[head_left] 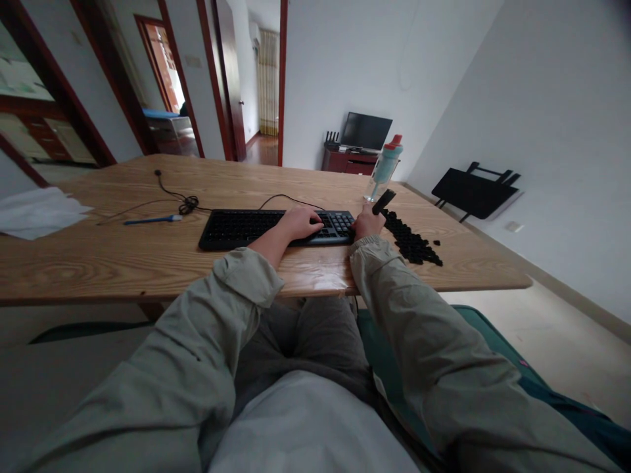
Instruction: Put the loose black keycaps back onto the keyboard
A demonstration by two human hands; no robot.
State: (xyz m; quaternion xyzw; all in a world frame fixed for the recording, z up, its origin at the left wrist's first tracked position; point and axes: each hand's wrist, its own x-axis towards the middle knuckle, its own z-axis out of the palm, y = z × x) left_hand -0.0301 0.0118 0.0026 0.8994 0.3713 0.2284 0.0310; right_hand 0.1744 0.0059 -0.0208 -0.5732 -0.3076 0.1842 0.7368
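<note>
A black keyboard (236, 226) lies across the table in front of me. My left hand (298, 222) rests on its right-hand part, fingers bent down onto it and thumb close to them. At the keyboard's right end, my right hand (367, 223) is closed around a tool with a thick black handle (384, 201), which sticks up to the right. The tool's working end is hidden by the hand. Just right of that hand lies a spread of small black keycaps (414, 243), with one stray keycap (436, 242) beside it.
A clear bottle (382, 171) with a red and teal top stands behind the keycaps. Left of the keyboard lie a blue brush (152, 220), a coiled black cable (188, 204) and white tissue (37, 211). The wooden table's (162, 276) front edge is close to me.
</note>
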